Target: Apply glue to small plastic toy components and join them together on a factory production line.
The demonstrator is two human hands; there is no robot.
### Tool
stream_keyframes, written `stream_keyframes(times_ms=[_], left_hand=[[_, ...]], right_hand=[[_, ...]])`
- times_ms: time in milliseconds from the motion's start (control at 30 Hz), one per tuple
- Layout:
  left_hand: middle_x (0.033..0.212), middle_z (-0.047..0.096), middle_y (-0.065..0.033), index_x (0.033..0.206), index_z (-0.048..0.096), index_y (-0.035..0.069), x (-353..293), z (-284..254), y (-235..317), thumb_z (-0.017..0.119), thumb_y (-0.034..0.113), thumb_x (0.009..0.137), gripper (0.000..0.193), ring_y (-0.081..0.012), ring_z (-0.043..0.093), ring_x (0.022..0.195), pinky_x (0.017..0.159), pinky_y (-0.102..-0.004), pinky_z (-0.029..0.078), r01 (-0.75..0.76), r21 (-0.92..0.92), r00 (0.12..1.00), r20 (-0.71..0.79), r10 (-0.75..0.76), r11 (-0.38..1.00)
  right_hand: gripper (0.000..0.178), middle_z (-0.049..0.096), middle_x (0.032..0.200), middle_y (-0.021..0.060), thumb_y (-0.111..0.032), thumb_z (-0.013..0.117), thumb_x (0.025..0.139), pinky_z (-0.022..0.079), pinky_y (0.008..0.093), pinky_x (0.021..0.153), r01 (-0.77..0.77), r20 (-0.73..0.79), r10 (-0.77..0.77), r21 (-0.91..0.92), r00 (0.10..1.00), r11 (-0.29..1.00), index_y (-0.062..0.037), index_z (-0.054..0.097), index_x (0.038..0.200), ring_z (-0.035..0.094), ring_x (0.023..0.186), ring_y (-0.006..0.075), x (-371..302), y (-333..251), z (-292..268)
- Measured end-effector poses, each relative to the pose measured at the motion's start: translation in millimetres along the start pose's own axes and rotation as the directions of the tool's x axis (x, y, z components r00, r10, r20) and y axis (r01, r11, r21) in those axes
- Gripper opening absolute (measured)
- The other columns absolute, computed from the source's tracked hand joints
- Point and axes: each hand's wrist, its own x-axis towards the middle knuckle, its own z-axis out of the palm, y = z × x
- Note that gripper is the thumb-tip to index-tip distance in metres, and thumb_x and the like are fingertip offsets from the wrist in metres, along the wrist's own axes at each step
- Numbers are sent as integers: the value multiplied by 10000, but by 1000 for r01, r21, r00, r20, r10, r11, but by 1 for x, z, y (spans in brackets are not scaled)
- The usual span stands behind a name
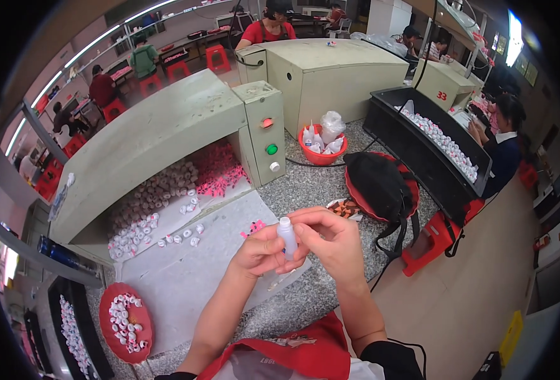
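Note:
Both my hands meet above the speckled counter, holding one small white plastic bottle upright between them. My left hand grips the bottle's lower part from the left. My right hand curls over it from the right, fingertips on the bottle's side near its neck. Just beyond my hands lie a few pink caps on a white sheet. More small white bottles are scattered at the mouth of the green machine.
A red tray of white bottles sits at lower left. A black bag lies on a red basin at right, and a red bowl of bottles behind it. A black bin of bottles runs along the right, where another person sits.

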Motion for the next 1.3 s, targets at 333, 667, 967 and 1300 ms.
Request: stream_keyframes(times_ms=[333,667,967,1300], left_hand=[[890,532,-41,1243,412,15,9,38,5,518,248,945,394,-84,513,674,551,-208,430,122,573,930,-352,108,810],[767,512,-6,1184,432,15,8,40,-7,495,176,944,296,-71,484,628,552,-222,413,301,716,844,-507,173,630],[878,521,-45,1283,368,17,0,17,-13,527,279,939,461,-97,512,682,557,-219,428,94,528,930,-348,114,844],[909,527,-77,1335,317,32,-8,-7,-11,556,316,918,559,-120,529,710,563,-228,440,50,273,964,-264,25,961]], right_hand=[[126,645,876,112,2,564,870,508,244,555,-69,37,64,149,997,986,76,631,947,589,589,124,3,-7,-10],[55,633,975,150,27,575,823,484,302,799,-99,63,89,182,994,978,37,627,835,601,874,171,9,15,-23],[43,626,948,138,14,559,833,491,231,597,-204,17,206,232,978,951,21,600,826,594,730,131,7,20,-9],[91,632,923,122,-17,580,852,474,209,458,-165,-44,175,173,984,971,59,626,871,555,529,81,6,20,0]])
